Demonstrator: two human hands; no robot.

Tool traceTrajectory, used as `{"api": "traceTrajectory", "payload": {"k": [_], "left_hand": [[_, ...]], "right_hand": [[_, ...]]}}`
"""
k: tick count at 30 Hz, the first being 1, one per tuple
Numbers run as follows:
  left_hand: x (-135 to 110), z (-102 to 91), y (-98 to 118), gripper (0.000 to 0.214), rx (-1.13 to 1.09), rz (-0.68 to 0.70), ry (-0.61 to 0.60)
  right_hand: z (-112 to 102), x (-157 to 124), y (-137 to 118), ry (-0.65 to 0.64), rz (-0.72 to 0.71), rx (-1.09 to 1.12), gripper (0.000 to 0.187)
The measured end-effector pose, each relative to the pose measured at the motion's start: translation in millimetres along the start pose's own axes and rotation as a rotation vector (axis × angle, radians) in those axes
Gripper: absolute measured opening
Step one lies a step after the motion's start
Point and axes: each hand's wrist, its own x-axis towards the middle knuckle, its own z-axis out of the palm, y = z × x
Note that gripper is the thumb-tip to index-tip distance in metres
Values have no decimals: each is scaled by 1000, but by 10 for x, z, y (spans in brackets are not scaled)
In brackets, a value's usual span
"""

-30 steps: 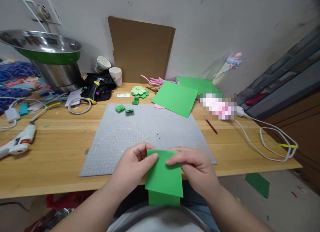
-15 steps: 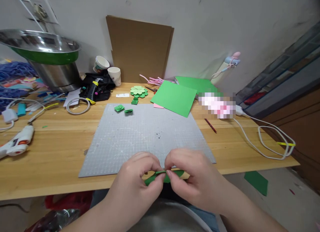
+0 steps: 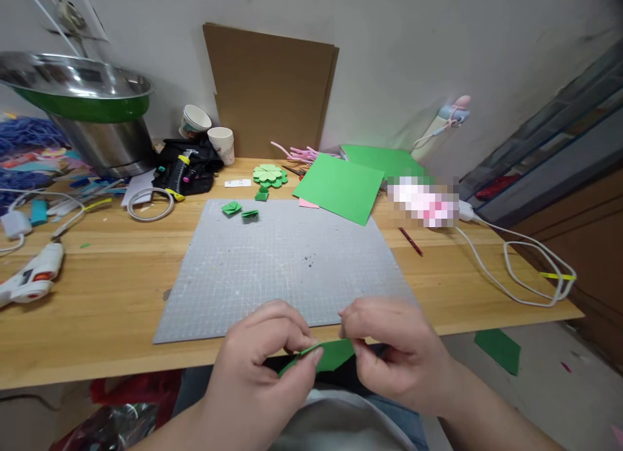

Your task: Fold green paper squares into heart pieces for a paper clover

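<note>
A folded piece of green paper [image 3: 331, 355] is held between both hands, just below the near edge of the wooden table [image 3: 111, 289]. My left hand [image 3: 263, 366] pinches its left end with thumb and fingers closed. My right hand [image 3: 394, 353] pinches its right end the same way. The paper lies nearly edge-on, so only a narrow green strip shows. Beyond the hands lies a grey cutting mat [image 3: 287, 263] with two small folded green pieces [image 3: 239, 210] at its far left corner.
Green paper sheets [image 3: 341, 186] and a green paper flower [image 3: 269, 174] lie past the mat. A glue gun [image 3: 29, 276] and a white cable [image 3: 148, 204] are at left, a steel bowl [image 3: 78, 91], paper cups [image 3: 221, 143] and cardboard [image 3: 270, 87] behind. A white cord [image 3: 525, 269] loops at right.
The green paper hung open as a tall sheet one second ago; it has since been folded down into a flat strip, and both hands have dropped a little and drawn slightly apart.
</note>
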Motion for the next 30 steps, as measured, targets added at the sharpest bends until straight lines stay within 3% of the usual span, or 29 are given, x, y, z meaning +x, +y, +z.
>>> {"api": "traceTrajectory", "payload": {"k": [5,9,13,16,23,30], "left_hand": [[-26,-90,-38,19,-55,-101,19],[-13,-138,-91,22,-230,-242,20],[20,-60,-143,23,-331,-304,-7],[28,-4,-155,7,-179,-277,8],[33,9,-124,14,271,-29,-125],[78,-12,-40,16,346,-20,-102]], "right_hand": [[-137,-171,195,66,120,43,18],[-156,-194,197,188,254,253,15],[5,-93,10,74,299,373,9],[106,-8,-86,18,284,195,18],[190,13,-81,-167,199,0,17],[167,-51,-41,-52,204,46,19]]}}
